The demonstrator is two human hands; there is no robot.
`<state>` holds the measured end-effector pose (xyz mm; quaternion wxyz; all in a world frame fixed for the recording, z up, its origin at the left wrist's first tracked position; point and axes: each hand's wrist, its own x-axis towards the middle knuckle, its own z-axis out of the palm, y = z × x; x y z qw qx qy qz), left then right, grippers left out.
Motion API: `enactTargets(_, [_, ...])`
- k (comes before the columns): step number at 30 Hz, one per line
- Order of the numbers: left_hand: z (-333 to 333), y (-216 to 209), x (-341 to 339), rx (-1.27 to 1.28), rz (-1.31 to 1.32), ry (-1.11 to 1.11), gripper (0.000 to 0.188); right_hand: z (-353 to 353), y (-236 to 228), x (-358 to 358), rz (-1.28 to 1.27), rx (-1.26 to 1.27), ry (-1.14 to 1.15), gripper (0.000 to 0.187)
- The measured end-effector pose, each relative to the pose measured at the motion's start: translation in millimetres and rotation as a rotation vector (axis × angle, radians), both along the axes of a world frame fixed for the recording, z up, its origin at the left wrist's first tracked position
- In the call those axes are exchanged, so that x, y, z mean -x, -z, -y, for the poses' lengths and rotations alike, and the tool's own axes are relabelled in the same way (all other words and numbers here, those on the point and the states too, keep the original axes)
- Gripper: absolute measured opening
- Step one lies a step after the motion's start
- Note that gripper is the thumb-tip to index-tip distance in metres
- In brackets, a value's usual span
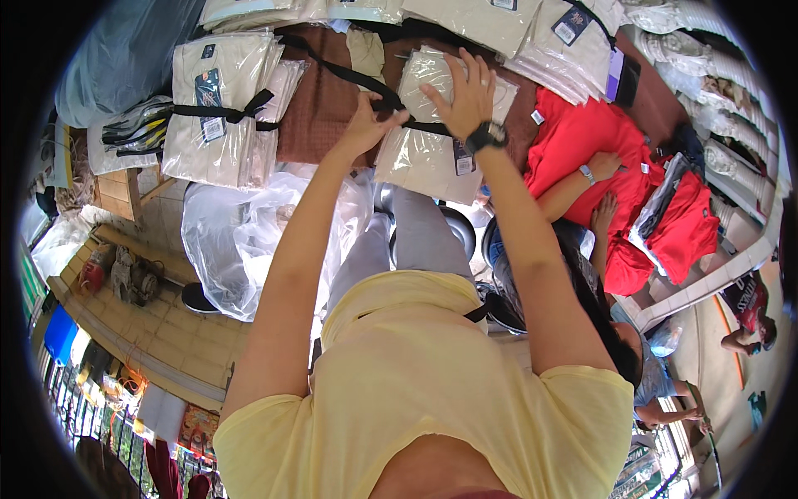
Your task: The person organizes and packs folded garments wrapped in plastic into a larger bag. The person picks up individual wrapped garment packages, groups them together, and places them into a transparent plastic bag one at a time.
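A stack of beige garments in clear plastic bags lies at the table edge before me. A black fabric strap runs from the far left to this stack and passes across it. My left hand, at the stack's left side, is closed on the strap with thumb and fingers. My right hand rests on top of the stack with fingers spread, its wrist wearing a black watch. Part of the strap disappears beneath the right hand.
A tied stack of bagged beige garments stands to the left, with more bagged stacks along the far side. On the right, a co-worker's hands rest on red garments. A clear plastic sack sits below the table.
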<state>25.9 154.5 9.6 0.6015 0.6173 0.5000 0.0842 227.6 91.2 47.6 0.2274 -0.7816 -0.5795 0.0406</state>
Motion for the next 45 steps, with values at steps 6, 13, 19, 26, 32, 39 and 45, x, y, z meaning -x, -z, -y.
enactTargets(6, [13, -28, 30, -0.333, 0.136, 0.525, 0.093, -32, 40, -41, -0.158, 0.282, -0.202, 0.054])
enactTargets(13, [21, -31, 32, -0.413, 0.026, 0.705, 0.095, -44, 51, -33, -0.228, 0.308, -0.135, 0.037])
enactTargets(19, [28, -6, 35, -0.122, 0.201, 0.276, 0.076, -45, 47, -30, -0.152, 0.133, -0.134, 0.036])
enactTargets(26, [29, 39, 33, -0.153, 0.054, -0.011, 0.026, 27, -24, 27, -0.097, 0.09, -0.106, 0.042])
enactTargets(32, [42, 10, 24, -0.369, -0.086, 0.116, 0.026, 141, 40, -2, -0.466, 0.156, 0.499, 0.065])
enactTargets(39, [62, -17, 22, -0.463, -0.288, 0.174, 0.034, 157, 58, -23, -0.588, 0.173, 0.355, 0.071])
enactTargets(45, [-11, -56, -41, -0.902, -0.018, 0.175, 0.059, 230, 34, 25, -0.675, 0.065, 0.308, 0.094])
